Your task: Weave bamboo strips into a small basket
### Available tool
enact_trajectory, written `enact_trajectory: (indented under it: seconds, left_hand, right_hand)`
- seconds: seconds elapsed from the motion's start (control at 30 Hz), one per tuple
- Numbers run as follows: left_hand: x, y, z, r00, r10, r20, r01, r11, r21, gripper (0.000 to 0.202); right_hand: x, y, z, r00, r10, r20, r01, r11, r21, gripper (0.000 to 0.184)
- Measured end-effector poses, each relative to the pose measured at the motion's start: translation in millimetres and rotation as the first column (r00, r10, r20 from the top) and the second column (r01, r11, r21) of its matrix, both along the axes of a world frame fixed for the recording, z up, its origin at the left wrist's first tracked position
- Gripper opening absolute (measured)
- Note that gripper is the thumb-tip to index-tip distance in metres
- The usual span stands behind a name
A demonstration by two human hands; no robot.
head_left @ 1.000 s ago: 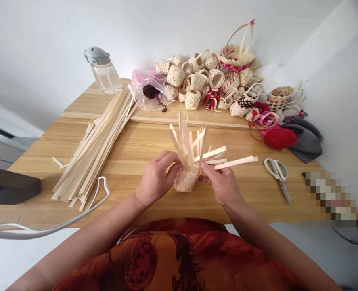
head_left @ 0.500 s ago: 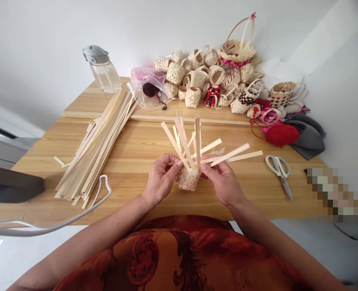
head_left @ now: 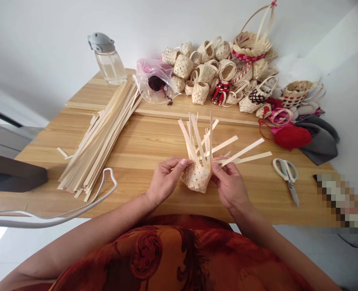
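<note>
A small half-woven bamboo basket [head_left: 197, 180] is held above the wooden table [head_left: 142, 149], its loose strips [head_left: 203, 139] sticking up and out to the right. My left hand [head_left: 166, 178] grips its left side, fingers closed on the rim and a strip. On the other side my right hand [head_left: 230, 182] pinches the strips that fan out rightward. Both hands touch the basket.
A bundle of long bamboo strips [head_left: 103, 133] lies on the left. Finished little baskets [head_left: 224, 72] pile at the back, beside a plastic bag [head_left: 154, 83] and a clear bottle [head_left: 109, 60]. Red yarn [head_left: 290, 135], grey cloth [head_left: 321, 139] and scissors [head_left: 286, 171] are right. A white cable [head_left: 76, 210] loops near-left.
The basket has been turned in my hands so its woven side faces me, and the strips have shifted. The view has moved a little, so everything sits further right.
</note>
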State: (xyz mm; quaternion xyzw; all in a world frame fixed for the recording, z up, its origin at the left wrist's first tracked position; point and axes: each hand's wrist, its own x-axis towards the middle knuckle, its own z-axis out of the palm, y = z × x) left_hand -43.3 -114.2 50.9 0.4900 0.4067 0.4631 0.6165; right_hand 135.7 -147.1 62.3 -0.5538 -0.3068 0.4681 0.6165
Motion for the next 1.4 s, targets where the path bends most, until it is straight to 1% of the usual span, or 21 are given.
enact_trajectory:
  seconds: [0.1,0.17,0.27,0.33,0.43,0.5,0.6,0.67,0.77,0.83,0.93,1.0,1.07,1.13,1.23,1.3,1.4]
  left_hand:
    - [2.4,0.3,-2.8,0.995,0.01,0.098,-0.003,0.997,-0.079,0.03]
    - [4.7,1.1,-5.8,0.981,0.033,0.19,0.002,0.984,-0.18,0.024]
    - [7.0,1.3,-7.5,0.94,0.074,0.332,0.058,0.927,-0.37,0.025]
    - [7.2,0.4,-5.0,0.922,0.084,0.377,0.096,0.896,-0.433,0.029]
    - [6.3,-2.4,2.8,0.914,0.071,0.4,0.12,0.893,-0.433,0.037]
    - [5.6,-4.9,8.1,0.915,0.028,0.402,0.167,0.881,-0.442,0.042]
    - [5.9,-8.5,12.5,0.914,-0.071,0.399,0.27,0.842,-0.468,0.045]
    - [7.0,-10.2,12.8,0.901,-0.083,0.425,0.294,0.838,-0.459,0.045]
    - [8.6,-11.5,11.5,0.88,-0.025,0.475,0.255,0.868,-0.427,0.043]
    - [8.1,-11.2,11.0,0.885,-0.009,0.466,0.231,0.878,-0.42,0.041]
    - [5.4,-8.2,10.6,0.9,-0.029,0.434,0.233,0.875,-0.425,0.038]
    - [3.7,-4.9,10.4,0.901,-0.04,0.432,0.249,0.863,-0.439,0.037]
    - [3.0,-1.5,10.6,0.899,-0.048,0.435,0.265,0.851,-0.454,0.038]
    - [3.6,1.6,11.6,0.904,-0.037,0.425,0.252,0.85,-0.462,0.038]
    - [5.8,5.1,14.4,0.918,-0.022,0.396,0.217,0.864,-0.455,0.039]
    - [7.3,7.9,16.6,0.92,-0.015,0.392,0.199,0.879,-0.434,0.043]
    - [8.4,15.3,19.2,0.92,0.008,0.391,0.152,0.914,-0.376,0.047]
  right_hand:
    - [1.2,-1.2,0.1,0.999,0.0,-0.034,0.0,1.0,0.009,0.031]
    - [1.0,-2.0,-0.4,0.999,0.006,-0.035,-0.005,1.0,0.028,0.029]
    - [0.1,-4.1,-1.3,0.999,0.032,-0.034,-0.03,0.998,0.057,0.023]
    - [-0.3,-5.9,-1.6,0.996,0.052,-0.065,-0.048,0.996,0.072,0.021]
    - [0.0,-8.2,-0.5,0.989,0.071,-0.132,-0.06,0.994,0.087,0.022]
    - [0.4,-8.8,1.3,0.984,0.082,-0.161,-0.067,0.993,0.101,0.022]
    - [0.3,-8.1,4.5,0.984,0.084,-0.16,-0.063,0.989,0.131,0.022]
    - [-0.3,-7.1,6.6,0.987,0.078,-0.138,-0.057,0.987,0.152,0.021]
    - [-1.1,-6.2,10.6,0.989,0.101,-0.112,-0.083,0.985,0.151,0.019]
    - [-0.6,-6.4,14.0,0.983,0.14,-0.118,-0.124,0.983,0.137,0.018]
    - [2.8,-7.8,19.1,0.967,0.219,-0.13,-0.204,0.971,0.123,0.023]
    - [6.3,-8.7,21.2,0.96,0.263,-0.093,-0.252,0.961,0.114,0.026]
    - [9.3,-8.8,21.8,0.959,0.28,-0.03,-0.275,0.954,0.118,0.028]
    - [11.0,-8.2,21.0,0.96,0.28,0.022,-0.28,0.951,0.131,0.031]
    - [11.0,-6.2,18.8,0.963,0.266,0.046,-0.27,0.95,0.154,0.04]
    - [10.4,-4.5,17.4,0.965,0.257,0.042,-0.261,0.949,0.176,0.042]
    - [11.2,-1.7,15.9,0.969,0.245,0.022,-0.244,0.947,0.208,0.04]
